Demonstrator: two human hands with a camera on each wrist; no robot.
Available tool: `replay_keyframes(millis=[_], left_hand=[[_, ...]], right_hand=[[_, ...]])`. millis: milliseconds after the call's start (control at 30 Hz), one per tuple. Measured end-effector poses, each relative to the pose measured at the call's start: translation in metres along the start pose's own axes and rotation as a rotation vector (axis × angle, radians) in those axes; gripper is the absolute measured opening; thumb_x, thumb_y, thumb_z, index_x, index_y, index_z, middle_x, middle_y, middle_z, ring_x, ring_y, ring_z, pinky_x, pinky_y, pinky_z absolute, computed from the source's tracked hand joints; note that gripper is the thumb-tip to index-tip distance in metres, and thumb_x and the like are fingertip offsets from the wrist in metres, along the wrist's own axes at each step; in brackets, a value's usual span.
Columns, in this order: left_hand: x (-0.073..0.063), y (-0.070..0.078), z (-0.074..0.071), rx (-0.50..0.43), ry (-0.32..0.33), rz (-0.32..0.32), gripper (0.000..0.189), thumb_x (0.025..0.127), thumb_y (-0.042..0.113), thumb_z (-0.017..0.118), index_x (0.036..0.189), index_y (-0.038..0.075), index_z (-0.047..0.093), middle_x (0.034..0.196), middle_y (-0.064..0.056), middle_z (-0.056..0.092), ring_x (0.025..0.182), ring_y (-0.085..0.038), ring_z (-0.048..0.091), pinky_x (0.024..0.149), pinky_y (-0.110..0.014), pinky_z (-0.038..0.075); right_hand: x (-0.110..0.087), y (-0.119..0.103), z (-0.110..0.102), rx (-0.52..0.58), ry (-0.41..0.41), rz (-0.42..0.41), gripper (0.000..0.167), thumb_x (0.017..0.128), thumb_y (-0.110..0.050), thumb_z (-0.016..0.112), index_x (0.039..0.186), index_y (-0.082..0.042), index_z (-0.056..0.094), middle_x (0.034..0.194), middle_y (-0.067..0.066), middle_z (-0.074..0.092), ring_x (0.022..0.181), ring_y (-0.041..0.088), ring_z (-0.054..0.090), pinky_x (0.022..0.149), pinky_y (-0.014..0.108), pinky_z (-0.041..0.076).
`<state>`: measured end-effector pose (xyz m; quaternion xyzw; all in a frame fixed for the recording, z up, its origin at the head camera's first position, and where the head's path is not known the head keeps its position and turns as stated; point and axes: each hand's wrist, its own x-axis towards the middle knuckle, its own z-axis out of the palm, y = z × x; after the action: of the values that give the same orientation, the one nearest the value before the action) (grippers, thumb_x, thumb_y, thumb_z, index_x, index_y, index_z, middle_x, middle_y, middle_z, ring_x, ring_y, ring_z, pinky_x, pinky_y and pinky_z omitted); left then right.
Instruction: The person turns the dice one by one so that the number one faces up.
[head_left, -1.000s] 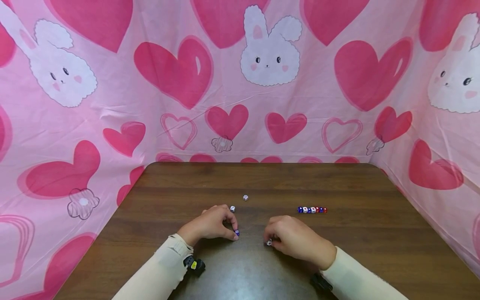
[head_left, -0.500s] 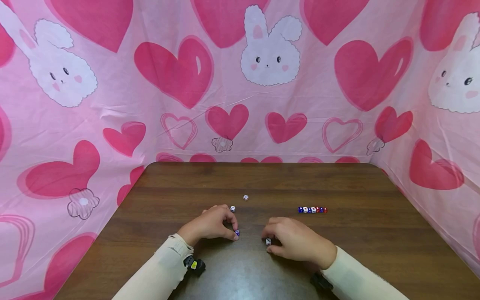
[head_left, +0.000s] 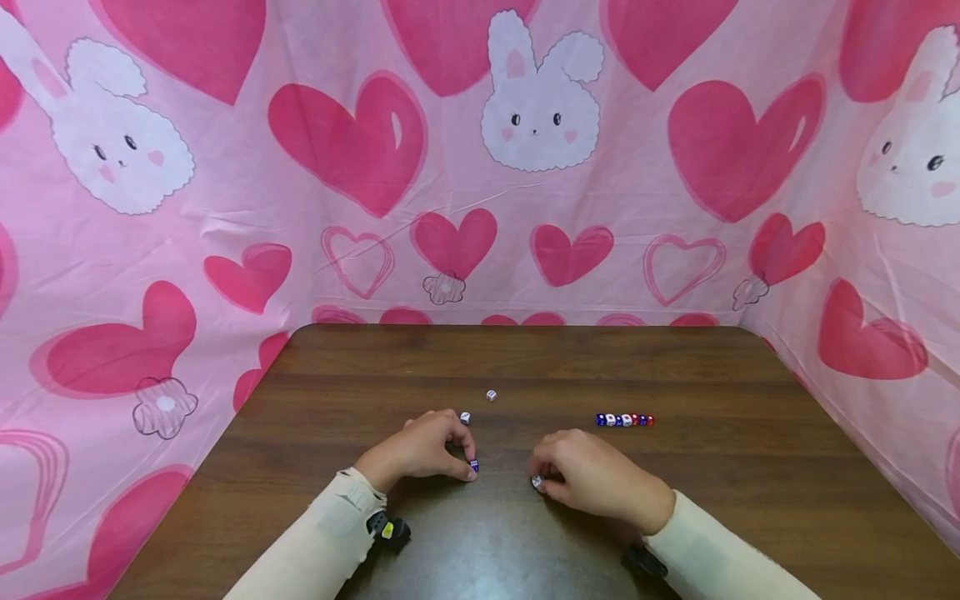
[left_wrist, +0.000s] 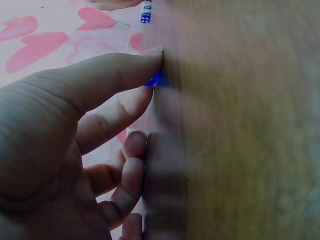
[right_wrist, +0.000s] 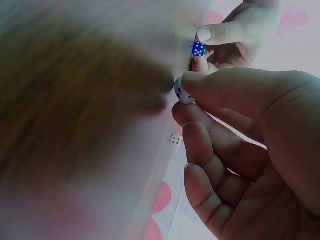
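Note:
Between thumb and index finger, my left hand pinches a blue die with white pips, low at the tabletop. The left wrist view shows only a sliver of that blue die between the fingertips. My right hand pinches a white die with dark pips, a short way to the right of the blue one. In the right wrist view this white die sits tilted between thumb and fingers, and the blue die shows beyond it.
One white die lies just past my left fingers, and another white die farther back. To the right stands a row of blue, white and red dice. A pink heart-and-bunny cloth encloses the brown table.
My right fingers loosened around the white die half a second ago and now pinch it again, with the die turned. The left hand and the other dice stay put.

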<state>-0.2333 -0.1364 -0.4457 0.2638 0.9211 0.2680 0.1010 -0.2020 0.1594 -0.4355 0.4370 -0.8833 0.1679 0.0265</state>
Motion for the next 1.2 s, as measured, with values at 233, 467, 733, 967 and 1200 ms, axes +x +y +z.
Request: replay_keyframes(millis=[233, 467, 733, 967, 1200], left_hand=[[0.001, -0.001, 0.0, -0.002, -0.001, -0.001, 0.021, 0.077, 0.042, 0.091, 0.076, 0.038, 0.07, 0.094, 0.013, 0.06, 0.093, -0.01, 0.054, 0.085, -0.047, 0.029], [0.0, -0.001, 0.0, -0.007, 0.0, -0.005, 0.022, 0.077, 0.041, 0.091, 0.076, 0.038, 0.07, 0.096, 0.012, 0.06, 0.094, -0.01, 0.053, 0.086, -0.047, 0.029], [0.0, 0.0, 0.0, -0.009, -0.003, -0.007, 0.021, 0.077, 0.041, 0.091, 0.077, 0.038, 0.07, 0.095, 0.012, 0.06, 0.095, -0.011, 0.053, 0.086, -0.047, 0.029], [0.003, -0.001, 0.001, 0.022, 0.004, -0.001, 0.023, 0.076, 0.043, 0.091, 0.075, 0.039, 0.069, 0.092, 0.013, 0.06, 0.093, -0.009, 0.053, 0.084, -0.046, 0.029], [0.002, -0.001, 0.001, 0.01, -0.002, -0.009, 0.022, 0.077, 0.042, 0.091, 0.076, 0.038, 0.069, 0.094, 0.013, 0.059, 0.094, -0.009, 0.052, 0.085, -0.047, 0.028]], right_hand=[[-0.001, 0.004, 0.0, 0.008, 0.033, 0.009, 0.015, 0.084, -0.016, 0.085, 0.086, -0.022, 0.072, 0.081, -0.015, 0.067, 0.073, 0.001, 0.058, 0.067, 0.021, 0.049], [-0.001, 0.007, 0.0, 0.091, 0.007, 0.073, 0.017, 0.082, -0.015, 0.086, 0.085, -0.022, 0.071, 0.079, -0.014, 0.067, 0.072, 0.002, 0.06, 0.066, 0.02, 0.05], [-0.002, 0.011, -0.002, 0.236, -0.031, 0.176, 0.019, 0.081, -0.014, 0.088, 0.087, -0.02, 0.07, 0.076, -0.016, 0.064, 0.072, 0.001, 0.062, 0.067, 0.021, 0.051], [-0.002, 0.011, -0.003, 0.253, -0.051, 0.19, 0.017, 0.081, -0.014, 0.087, 0.085, -0.02, 0.072, 0.074, -0.018, 0.063, 0.07, -0.004, 0.058, 0.065, 0.021, 0.051], [-0.002, 0.008, -0.002, 0.143, -0.043, 0.146, 0.015, 0.083, -0.018, 0.087, 0.091, -0.02, 0.075, 0.081, -0.015, 0.065, 0.074, 0.0, 0.059, 0.067, 0.022, 0.05]])
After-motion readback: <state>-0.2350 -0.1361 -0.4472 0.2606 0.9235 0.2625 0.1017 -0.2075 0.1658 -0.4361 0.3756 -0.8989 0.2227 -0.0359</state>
